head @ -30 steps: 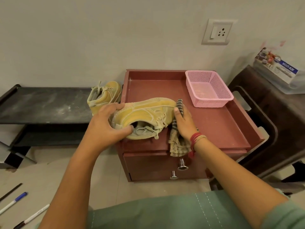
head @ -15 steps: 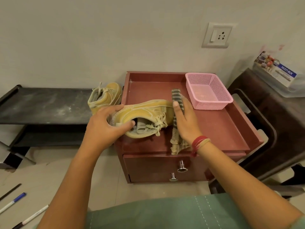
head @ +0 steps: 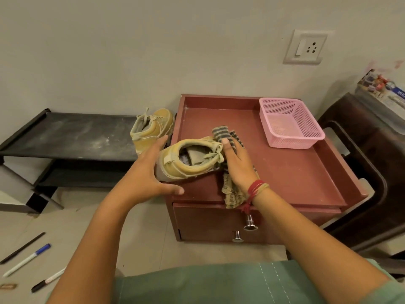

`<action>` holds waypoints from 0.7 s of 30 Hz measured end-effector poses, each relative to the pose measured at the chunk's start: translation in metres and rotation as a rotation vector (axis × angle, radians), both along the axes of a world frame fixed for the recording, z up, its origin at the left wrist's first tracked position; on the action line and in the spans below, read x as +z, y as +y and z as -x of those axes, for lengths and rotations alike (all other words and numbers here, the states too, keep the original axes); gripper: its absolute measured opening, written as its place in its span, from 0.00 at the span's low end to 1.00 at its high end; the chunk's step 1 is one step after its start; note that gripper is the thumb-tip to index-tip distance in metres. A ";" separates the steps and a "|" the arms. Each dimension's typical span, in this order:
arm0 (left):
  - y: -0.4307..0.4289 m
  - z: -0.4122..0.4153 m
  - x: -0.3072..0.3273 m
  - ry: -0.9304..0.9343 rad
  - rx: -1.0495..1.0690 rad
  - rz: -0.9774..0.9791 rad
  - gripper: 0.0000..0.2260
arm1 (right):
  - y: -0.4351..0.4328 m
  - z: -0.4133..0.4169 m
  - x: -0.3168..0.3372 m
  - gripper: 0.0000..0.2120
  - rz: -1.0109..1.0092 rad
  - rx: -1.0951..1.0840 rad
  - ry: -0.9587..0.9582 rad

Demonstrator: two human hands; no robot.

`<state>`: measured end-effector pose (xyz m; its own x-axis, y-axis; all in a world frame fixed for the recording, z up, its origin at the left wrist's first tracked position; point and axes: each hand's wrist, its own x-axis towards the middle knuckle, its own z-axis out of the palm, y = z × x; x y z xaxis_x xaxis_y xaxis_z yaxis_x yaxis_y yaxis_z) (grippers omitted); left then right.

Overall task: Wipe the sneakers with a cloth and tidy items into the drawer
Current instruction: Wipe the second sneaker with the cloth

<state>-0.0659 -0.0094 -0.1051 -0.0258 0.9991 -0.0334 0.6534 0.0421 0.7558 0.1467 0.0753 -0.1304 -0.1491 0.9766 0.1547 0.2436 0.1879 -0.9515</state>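
Observation:
A yellow sneaker (head: 188, 170) stands on the front left of the red-brown cabinet top (head: 285, 172), heel toward me and opening up. My left hand (head: 149, 178) is spread with straight fingers cupped around the heel, thumb stretched along the cabinet's front edge. My right hand (head: 237, 165) holds a striped cloth (head: 221, 132) between thumb and fingers against the sneaker's right side; the cloth's other end hangs over the front edge below my wrist. The second yellow sneaker (head: 151, 128) sits on the black shelf (head: 65, 137) beside the cabinet. Both drawers are closed, with metal knobs (head: 249, 223).
A pink mesh basket (head: 289, 123) sits at the back right of the cabinet top. A dark chair (head: 361, 150) stands close on the right with a printed box (head: 385, 93) on it. Pens (head: 26, 260) lie on the floor at lower left.
The sneaker turned from lying on its side to upright with its heel toward me. My left hand loosened from gripping it to a spread palm. My right hand slid the cloth along its side.

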 end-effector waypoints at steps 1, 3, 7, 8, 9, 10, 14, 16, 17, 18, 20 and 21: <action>-0.001 0.001 -0.001 0.004 -0.011 -0.010 0.56 | -0.002 0.000 0.005 0.14 0.006 -0.054 0.086; -0.005 -0.001 -0.001 0.000 -0.051 -0.017 0.56 | -0.003 0.000 0.009 0.11 0.026 -0.155 0.198; -0.009 -0.003 0.000 0.132 -0.113 -0.056 0.58 | -0.006 0.002 0.011 0.14 0.196 -0.096 0.252; -0.010 -0.004 0.000 0.237 -0.116 -0.116 0.58 | -0.009 0.002 0.014 0.13 0.210 -0.052 0.238; -0.011 -0.006 0.001 0.350 -0.112 -0.188 0.58 | -0.009 0.002 0.016 0.12 0.223 -0.014 0.226; -0.012 -0.008 0.001 0.449 -0.100 -0.261 0.57 | -0.009 0.002 0.017 0.12 0.233 0.016 0.212; -0.010 -0.009 0.004 0.561 -0.059 -0.449 0.47 | -0.008 -0.006 0.023 0.12 0.259 0.046 0.194; -0.009 -0.010 0.007 0.492 -0.052 -0.497 0.45 | -0.010 -0.013 0.031 0.12 0.219 0.004 0.236; -0.008 -0.013 0.010 0.415 -0.044 -0.524 0.44 | -0.014 -0.016 0.039 0.11 0.162 -0.022 0.239; -0.006 -0.017 0.012 0.305 -0.040 -0.547 0.43 | -0.019 -0.017 0.046 0.11 0.093 -0.046 0.234; -0.004 -0.023 0.016 0.082 -0.046 -0.569 0.42 | -0.031 -0.021 0.055 0.12 -0.076 -0.059 0.203; -0.003 -0.025 0.018 0.015 -0.042 -0.569 0.42 | -0.039 -0.023 0.059 0.12 -0.160 -0.049 0.179</action>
<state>-0.0413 -0.0120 -0.0869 0.0183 0.8599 0.5101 0.6564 -0.3952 0.6427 0.1698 0.0367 -0.0711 -0.0580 0.9429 0.3281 0.0864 0.3322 -0.9392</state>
